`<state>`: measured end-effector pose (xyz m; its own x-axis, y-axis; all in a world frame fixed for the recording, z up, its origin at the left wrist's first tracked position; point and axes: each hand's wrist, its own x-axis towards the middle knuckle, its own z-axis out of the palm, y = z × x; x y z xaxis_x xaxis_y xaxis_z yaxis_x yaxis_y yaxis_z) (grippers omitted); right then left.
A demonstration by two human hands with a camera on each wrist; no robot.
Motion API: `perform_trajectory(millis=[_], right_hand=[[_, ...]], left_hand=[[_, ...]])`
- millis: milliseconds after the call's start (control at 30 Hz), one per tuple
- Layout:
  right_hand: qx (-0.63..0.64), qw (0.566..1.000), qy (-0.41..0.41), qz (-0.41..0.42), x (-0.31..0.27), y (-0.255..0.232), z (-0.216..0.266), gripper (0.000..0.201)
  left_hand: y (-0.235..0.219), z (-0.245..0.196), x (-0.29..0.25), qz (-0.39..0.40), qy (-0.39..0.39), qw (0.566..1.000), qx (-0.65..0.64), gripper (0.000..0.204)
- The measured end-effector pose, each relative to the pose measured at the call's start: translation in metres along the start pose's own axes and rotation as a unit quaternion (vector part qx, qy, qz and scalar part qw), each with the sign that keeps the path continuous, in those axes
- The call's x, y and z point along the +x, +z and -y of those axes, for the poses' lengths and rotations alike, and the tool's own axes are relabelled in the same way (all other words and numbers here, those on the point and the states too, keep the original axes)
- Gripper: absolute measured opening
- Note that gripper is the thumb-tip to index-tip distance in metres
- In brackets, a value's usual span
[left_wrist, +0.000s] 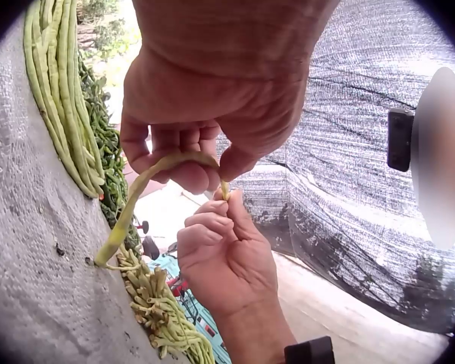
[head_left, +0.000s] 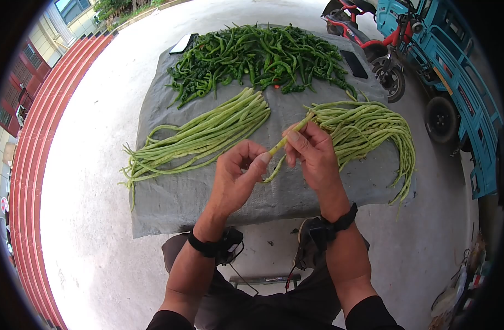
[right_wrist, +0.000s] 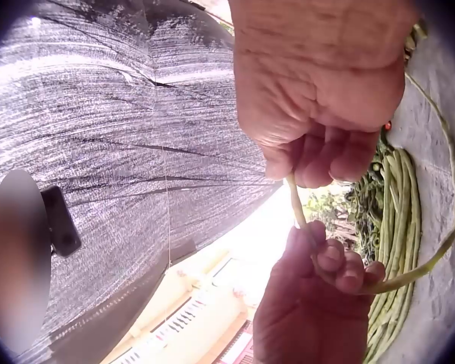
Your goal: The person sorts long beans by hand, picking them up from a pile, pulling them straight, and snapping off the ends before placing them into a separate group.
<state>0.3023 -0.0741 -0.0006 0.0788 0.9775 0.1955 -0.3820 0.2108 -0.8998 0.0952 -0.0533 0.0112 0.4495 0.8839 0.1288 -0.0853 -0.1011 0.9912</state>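
Note:
A long yellow-green bean [head_left: 278,147] is stretched between my two hands over the grey sheet. My left hand [head_left: 235,175] pinches it between thumb and fingers. Close by on the right, my right hand [head_left: 316,157] pinches another stretch of the same bean. In the left wrist view the bean [left_wrist: 129,212] curves down from the left hand [left_wrist: 212,91] past the sheet. The right wrist view shows it looping beside the right hand [right_wrist: 326,98]. A neat bundle of long beans [head_left: 208,135] lies left of the hands, and a looser pile of long beans [head_left: 370,129] lies right.
Green peppers [head_left: 257,58] are heaped along the far side of the grey sheet [head_left: 186,206]. A dark phone [head_left: 354,64] lies right of them, a white-faced device [head_left: 181,44] left. Red steps [head_left: 48,137] run along the left; a blue cargo tricycle [head_left: 455,82] stands right.

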Motion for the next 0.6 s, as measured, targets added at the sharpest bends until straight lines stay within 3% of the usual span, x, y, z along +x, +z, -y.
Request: perform_trajectory(millis=[600], right_hand=[[0.106, 0.988, -0.032, -0.109, 0.005, -0.028, 0.011, 0.015]], left_hand=[[-0.016, 0.000, 0.005, -0.048, 0.018, 0.999, 0.000, 0.020]])
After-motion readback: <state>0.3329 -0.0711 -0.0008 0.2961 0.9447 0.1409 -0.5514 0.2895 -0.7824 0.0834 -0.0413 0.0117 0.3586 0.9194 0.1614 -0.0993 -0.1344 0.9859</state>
